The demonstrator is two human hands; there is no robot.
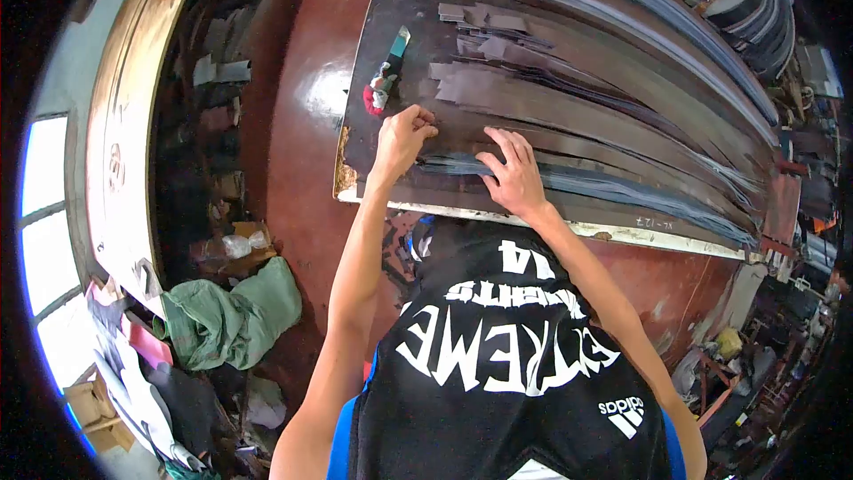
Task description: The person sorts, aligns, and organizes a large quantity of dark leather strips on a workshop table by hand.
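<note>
My left hand (409,138) is held in a pinch over the near left corner of the dark work table (362,147); I cannot tell what, if anything, its fingertips hold. My right hand (515,173) has thumb and fingers apart, right at a bundle of long, thin blue-grey strips (604,185) along the table's near edge. The bundle's left end runs between my two hands. Beyond my left hand lies a knife-like tool (387,71) with a teal end and a handle wrapped in red and white. Brown-grey flat strips (533,98) lie in stacks past my right hand.
More grey strips (640,27) stretch along the table's far side. The table's left corner has a chipped edge (345,164). A reddish-brown floor (306,142) shows to the left, with a green cloth sack (231,311) and a long wooden board (133,107) farther off.
</note>
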